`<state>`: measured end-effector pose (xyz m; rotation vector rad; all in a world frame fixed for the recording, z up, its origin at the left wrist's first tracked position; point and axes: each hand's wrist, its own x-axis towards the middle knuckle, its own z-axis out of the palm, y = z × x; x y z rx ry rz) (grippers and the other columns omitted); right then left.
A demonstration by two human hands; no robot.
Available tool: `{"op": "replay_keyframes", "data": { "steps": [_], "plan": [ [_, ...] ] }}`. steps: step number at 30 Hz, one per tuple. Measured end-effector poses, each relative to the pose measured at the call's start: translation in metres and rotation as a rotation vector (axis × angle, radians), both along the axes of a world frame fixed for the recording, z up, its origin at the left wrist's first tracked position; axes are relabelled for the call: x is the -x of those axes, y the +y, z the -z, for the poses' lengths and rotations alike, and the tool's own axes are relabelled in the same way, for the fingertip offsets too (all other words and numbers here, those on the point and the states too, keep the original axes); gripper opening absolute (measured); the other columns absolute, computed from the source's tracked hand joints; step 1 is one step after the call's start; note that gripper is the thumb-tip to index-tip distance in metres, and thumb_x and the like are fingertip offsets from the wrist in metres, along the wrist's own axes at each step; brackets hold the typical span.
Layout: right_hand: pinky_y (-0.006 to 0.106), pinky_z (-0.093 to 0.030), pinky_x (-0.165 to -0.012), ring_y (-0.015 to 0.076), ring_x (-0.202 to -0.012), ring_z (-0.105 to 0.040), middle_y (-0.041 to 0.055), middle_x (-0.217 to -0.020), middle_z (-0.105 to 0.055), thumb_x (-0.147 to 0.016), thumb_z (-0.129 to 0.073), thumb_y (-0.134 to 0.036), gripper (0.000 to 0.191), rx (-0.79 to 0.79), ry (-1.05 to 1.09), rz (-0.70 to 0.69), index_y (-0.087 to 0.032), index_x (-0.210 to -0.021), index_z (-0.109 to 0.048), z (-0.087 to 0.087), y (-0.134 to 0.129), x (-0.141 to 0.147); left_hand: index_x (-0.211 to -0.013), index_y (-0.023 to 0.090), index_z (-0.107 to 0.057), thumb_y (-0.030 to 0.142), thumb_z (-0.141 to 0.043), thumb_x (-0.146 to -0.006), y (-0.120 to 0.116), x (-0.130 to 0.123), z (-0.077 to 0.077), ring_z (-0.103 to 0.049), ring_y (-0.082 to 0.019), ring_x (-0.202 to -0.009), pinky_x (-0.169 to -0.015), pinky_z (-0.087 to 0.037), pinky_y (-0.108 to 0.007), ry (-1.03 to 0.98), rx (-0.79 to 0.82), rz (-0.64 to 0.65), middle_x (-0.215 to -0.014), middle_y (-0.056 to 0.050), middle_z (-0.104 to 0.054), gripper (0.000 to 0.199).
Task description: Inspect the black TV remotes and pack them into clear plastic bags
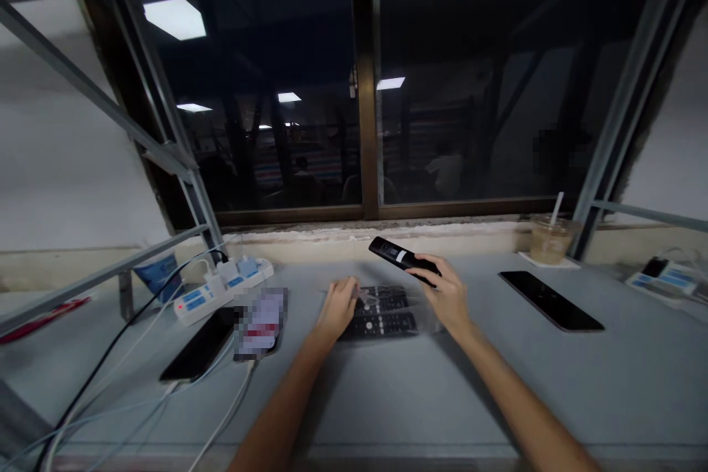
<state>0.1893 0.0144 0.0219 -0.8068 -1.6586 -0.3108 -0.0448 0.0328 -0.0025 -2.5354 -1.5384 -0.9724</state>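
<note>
A dark window (pixel 363 118) is reflecting bright lights (pixel 175 18) between white walls (pixel 60 140), and a grey tabletop (pixel 387 402) is stretching below

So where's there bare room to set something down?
The tabletop is bare nearer you than the smartphone on the right, and between your forearms, nearer you than the bagged remotes. The left is crowded: power strip, charging cables, two more smartphones.

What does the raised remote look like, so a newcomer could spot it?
Find the dark window, then the grey table below it. Above the table's middle, the right hand holds a black remote. Unlike the remotes lying beneath, it is raised and shows a white patch.
</note>
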Motion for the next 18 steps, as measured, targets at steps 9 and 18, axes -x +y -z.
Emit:
{"op": "replay_keyframes", "data": {
  "steps": [9, 18],
  "plan": [
    [0.039, -0.046, -0.085, 0.0194, -0.104, -0.053, 0.0026, -0.112, -0.058, -0.080, -0.045, -0.006, 0.034, -0.071, 0.026, 0.045, -0.029, -0.084, -0.069, 0.001, 0.000, -0.002, -0.119, 0.026, -0.048, -0.001, -0.043, -0.073, -0.005, -0.001, -0.004, -0.051, -0.017, -0.099, -0.089, -0.034, -0.033, 0.121, 0.065, -0.012, -0.101, -0.002, -0.060, 0.053],
    [0.036, -0.050, -0.081, 0.0175, -0.096, -0.058, 0.0002, -0.106, -0.065, -0.084, -0.044, -0.011, 0.034, -0.108, 0.021, 0.103, -0.030, -0.076, -0.071, 0.006, 0.004, -0.007, -0.092, 0.028, -0.067, 0.018, -0.048, -0.085, -0.005, -0.002, -0.008, -0.052, -0.015, -0.091, -0.089, -0.032, -0.033, 0.083, -0.021, -0.011, -0.090, -0.001, -0.060, 0.023]
  ]
}}
